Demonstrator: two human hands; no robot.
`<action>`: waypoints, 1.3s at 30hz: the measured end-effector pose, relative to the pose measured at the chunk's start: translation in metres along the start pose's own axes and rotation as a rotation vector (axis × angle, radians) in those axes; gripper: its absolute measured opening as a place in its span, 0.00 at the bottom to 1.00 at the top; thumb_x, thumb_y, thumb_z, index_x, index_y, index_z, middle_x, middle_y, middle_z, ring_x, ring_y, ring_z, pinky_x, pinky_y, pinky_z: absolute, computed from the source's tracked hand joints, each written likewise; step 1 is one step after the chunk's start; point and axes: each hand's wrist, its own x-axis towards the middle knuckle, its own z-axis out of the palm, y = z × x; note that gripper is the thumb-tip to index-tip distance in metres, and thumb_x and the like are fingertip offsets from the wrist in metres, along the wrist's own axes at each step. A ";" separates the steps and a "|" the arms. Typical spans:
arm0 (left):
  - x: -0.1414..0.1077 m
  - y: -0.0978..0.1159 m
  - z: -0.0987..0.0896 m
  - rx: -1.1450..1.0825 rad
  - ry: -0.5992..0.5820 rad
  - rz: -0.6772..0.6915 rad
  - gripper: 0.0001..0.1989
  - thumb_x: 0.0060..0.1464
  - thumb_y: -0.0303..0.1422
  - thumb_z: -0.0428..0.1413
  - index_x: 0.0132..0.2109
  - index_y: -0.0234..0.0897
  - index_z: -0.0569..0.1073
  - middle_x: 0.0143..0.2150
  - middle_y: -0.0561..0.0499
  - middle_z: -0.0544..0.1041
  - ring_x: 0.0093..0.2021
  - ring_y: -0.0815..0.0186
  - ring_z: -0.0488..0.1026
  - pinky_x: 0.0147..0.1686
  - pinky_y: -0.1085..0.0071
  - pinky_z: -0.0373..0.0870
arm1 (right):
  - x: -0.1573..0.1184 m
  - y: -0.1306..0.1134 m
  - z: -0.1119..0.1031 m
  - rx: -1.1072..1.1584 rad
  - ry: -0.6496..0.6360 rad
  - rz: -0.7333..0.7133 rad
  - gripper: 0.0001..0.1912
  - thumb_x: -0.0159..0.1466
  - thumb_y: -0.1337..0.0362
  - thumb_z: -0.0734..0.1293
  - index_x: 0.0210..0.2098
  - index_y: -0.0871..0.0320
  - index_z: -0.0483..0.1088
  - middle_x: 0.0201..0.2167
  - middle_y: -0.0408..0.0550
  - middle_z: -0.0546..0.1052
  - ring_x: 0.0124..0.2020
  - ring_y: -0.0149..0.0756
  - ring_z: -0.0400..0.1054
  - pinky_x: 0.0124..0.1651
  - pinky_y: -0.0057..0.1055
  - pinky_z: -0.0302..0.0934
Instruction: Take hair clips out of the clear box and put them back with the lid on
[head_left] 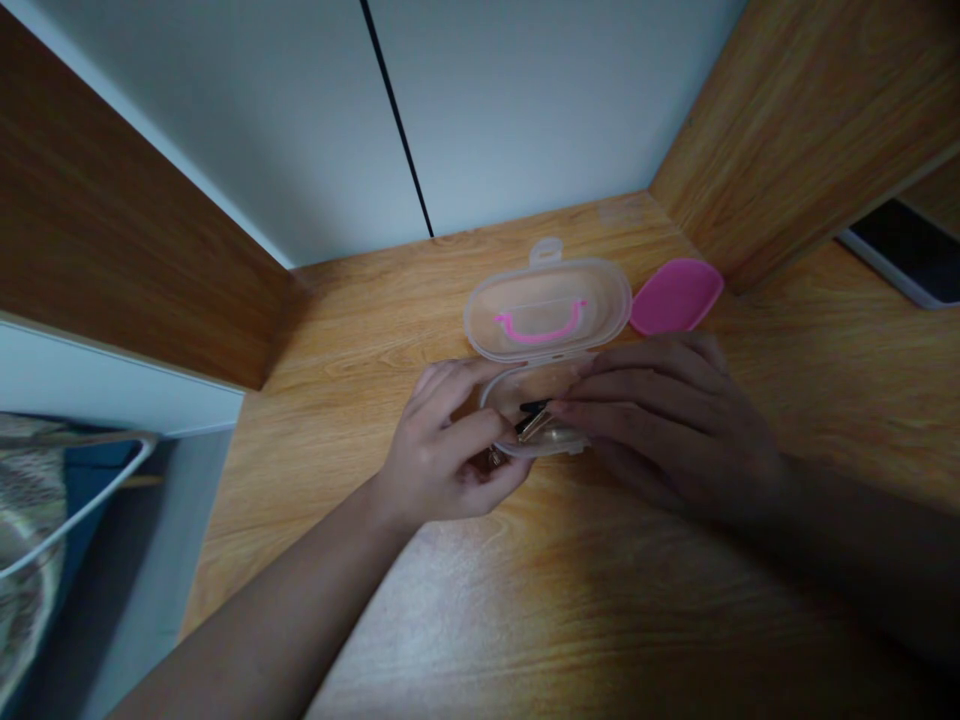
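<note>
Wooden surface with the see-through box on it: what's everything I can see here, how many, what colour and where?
box: one, clear, open between the hands, lid farther away
handle: one, pink, on the lid
small items: count unclear, black and gold, at the box's base
flat piece: one, pink, right of the lid
phone-like object: one, dark, far right
surface: one, wood-brown, beneath
curved bar: one, white, lower left
left hand: one, box's left
right hand: one, box's right
</note>
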 end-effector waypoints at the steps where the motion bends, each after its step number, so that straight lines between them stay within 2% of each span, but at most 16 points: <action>1: 0.000 0.000 0.000 -0.005 0.020 -0.029 0.08 0.50 0.35 0.65 0.32 0.41 0.74 0.53 0.45 0.78 0.49 0.57 0.77 0.45 0.61 0.75 | 0.000 -0.001 -0.002 0.008 0.029 -0.017 0.14 0.66 0.69 0.68 0.51 0.52 0.73 0.43 0.46 0.82 0.47 0.42 0.74 0.47 0.42 0.64; 4: 0.001 0.000 0.002 -0.030 0.123 -0.171 0.08 0.50 0.33 0.66 0.31 0.39 0.73 0.52 0.44 0.77 0.52 0.56 0.77 0.47 0.60 0.76 | 0.001 -0.003 -0.006 0.059 0.085 -0.104 0.14 0.65 0.71 0.69 0.50 0.57 0.73 0.42 0.49 0.81 0.46 0.40 0.74 0.44 0.39 0.65; 8: 0.003 -0.006 0.003 -0.053 0.264 -0.364 0.10 0.51 0.32 0.66 0.30 0.38 0.72 0.48 0.47 0.78 0.52 0.57 0.77 0.51 0.58 0.75 | 0.002 -0.005 -0.001 0.164 -0.015 -0.222 0.10 0.68 0.71 0.65 0.48 0.59 0.73 0.40 0.47 0.81 0.44 0.37 0.73 0.45 0.37 0.67; 11: 0.003 -0.011 0.004 -0.071 0.317 -0.439 0.10 0.51 0.31 0.66 0.30 0.38 0.71 0.46 0.48 0.78 0.51 0.58 0.78 0.53 0.57 0.74 | 0.002 -0.007 0.008 0.212 -0.180 -0.187 0.13 0.71 0.68 0.62 0.52 0.57 0.72 0.49 0.49 0.80 0.53 0.38 0.71 0.53 0.39 0.65; 14: 0.003 -0.012 0.004 -0.083 0.323 -0.457 0.11 0.51 0.31 0.66 0.30 0.38 0.71 0.46 0.48 0.78 0.51 0.58 0.78 0.54 0.57 0.73 | 0.001 -0.008 0.016 0.293 -0.388 -0.157 0.18 0.71 0.60 0.62 0.58 0.57 0.70 0.61 0.53 0.74 0.66 0.44 0.62 0.65 0.46 0.59; 16: 0.003 -0.011 0.004 -0.089 0.314 -0.456 0.11 0.51 0.31 0.66 0.30 0.38 0.71 0.46 0.48 0.78 0.52 0.58 0.77 0.54 0.57 0.73 | 0.001 -0.008 0.018 0.344 -0.466 -0.150 0.22 0.71 0.55 0.63 0.61 0.57 0.68 0.65 0.54 0.69 0.70 0.46 0.56 0.69 0.49 0.53; 18: 0.003 -0.010 0.004 -0.092 0.308 -0.459 0.11 0.51 0.32 0.66 0.29 0.38 0.71 0.46 0.48 0.78 0.52 0.58 0.77 0.54 0.57 0.73 | 0.000 -0.007 0.019 0.374 -0.500 -0.133 0.23 0.71 0.54 0.63 0.62 0.56 0.67 0.66 0.53 0.69 0.70 0.45 0.55 0.71 0.49 0.49; 22: 0.003 -0.010 0.004 -0.081 0.304 -0.467 0.11 0.51 0.33 0.66 0.29 0.38 0.70 0.47 0.48 0.78 0.51 0.59 0.77 0.54 0.57 0.73 | -0.001 -0.007 0.017 0.387 -0.479 -0.132 0.18 0.72 0.57 0.63 0.58 0.56 0.71 0.61 0.52 0.74 0.67 0.42 0.61 0.71 0.48 0.50; 29: 0.003 -0.012 0.005 -0.094 0.315 -0.451 0.11 0.51 0.33 0.66 0.29 0.38 0.70 0.45 0.48 0.78 0.51 0.58 0.77 0.53 0.57 0.73 | -0.003 -0.009 0.017 0.350 -0.386 -0.152 0.12 0.71 0.60 0.65 0.50 0.57 0.75 0.52 0.49 0.80 0.58 0.38 0.71 0.67 0.45 0.59; 35: 0.002 -0.013 0.005 -0.093 0.308 -0.447 0.12 0.51 0.33 0.66 0.29 0.38 0.70 0.45 0.48 0.78 0.50 0.59 0.77 0.52 0.58 0.73 | -0.004 -0.009 0.018 0.347 -0.357 -0.179 0.12 0.71 0.70 0.62 0.49 0.59 0.75 0.51 0.50 0.81 0.57 0.36 0.72 0.66 0.44 0.60; 39: 0.000 -0.013 0.006 -0.090 0.301 -0.444 0.11 0.51 0.33 0.66 0.30 0.38 0.70 0.47 0.48 0.78 0.51 0.58 0.77 0.53 0.57 0.73 | -0.002 -0.007 0.015 0.367 -0.352 -0.167 0.12 0.69 0.66 0.63 0.50 0.59 0.74 0.53 0.53 0.79 0.59 0.40 0.70 0.63 0.45 0.62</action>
